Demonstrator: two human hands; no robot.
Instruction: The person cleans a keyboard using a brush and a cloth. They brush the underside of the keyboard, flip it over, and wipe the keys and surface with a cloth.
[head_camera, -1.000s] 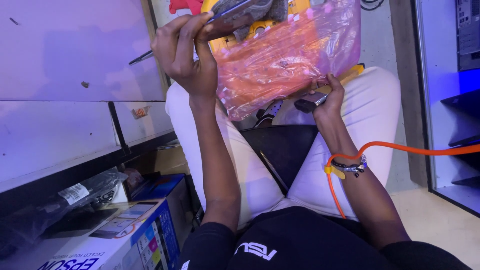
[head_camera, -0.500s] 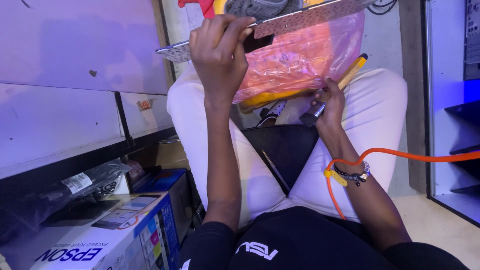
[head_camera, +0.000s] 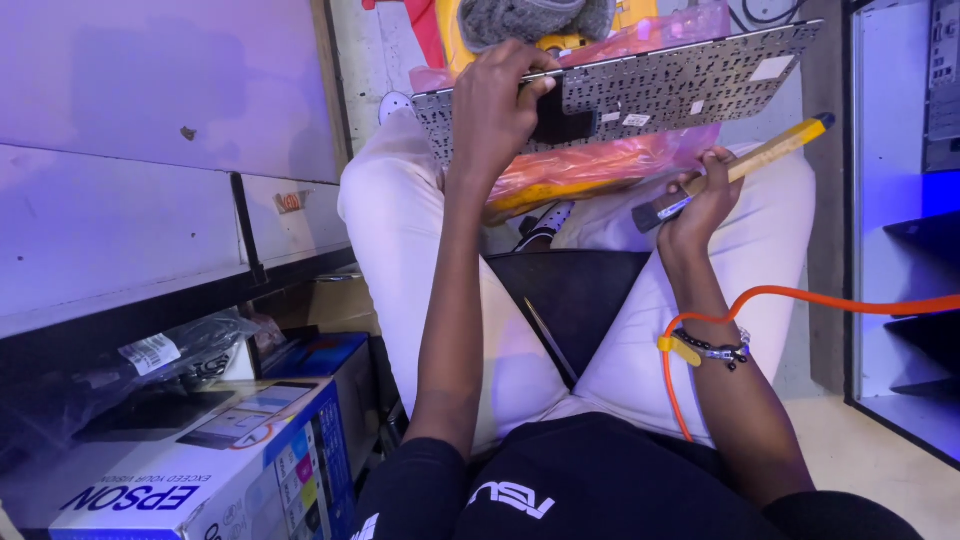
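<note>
My left hand (head_camera: 505, 105) grips a flat laptop keyboard panel (head_camera: 690, 80) by its left part, holding it across my knees with the metal back and small stickers facing me. Under the panel lies a crumpled orange-pink plastic bag (head_camera: 590, 165). My right hand (head_camera: 700, 200) is closed around a long yellow-handled tool (head_camera: 770, 155) with a dark end, just below the panel's right side. An orange cable (head_camera: 800, 298) loops at my right wrist beside a bead bracelet.
A printer box (head_camera: 200, 480) stands at the lower left under a shelf (head_camera: 120, 300), with a plastic-wrapped item (head_camera: 110, 365) on it. A black seat (head_camera: 580, 290) shows between my white-trousered legs. A cabinet with blue light (head_camera: 920, 200) is on the right.
The keyboard panel has come out of the plastic bag and swung level across my knees. My right hand has lifted the yellow tool clear of the bag.
</note>
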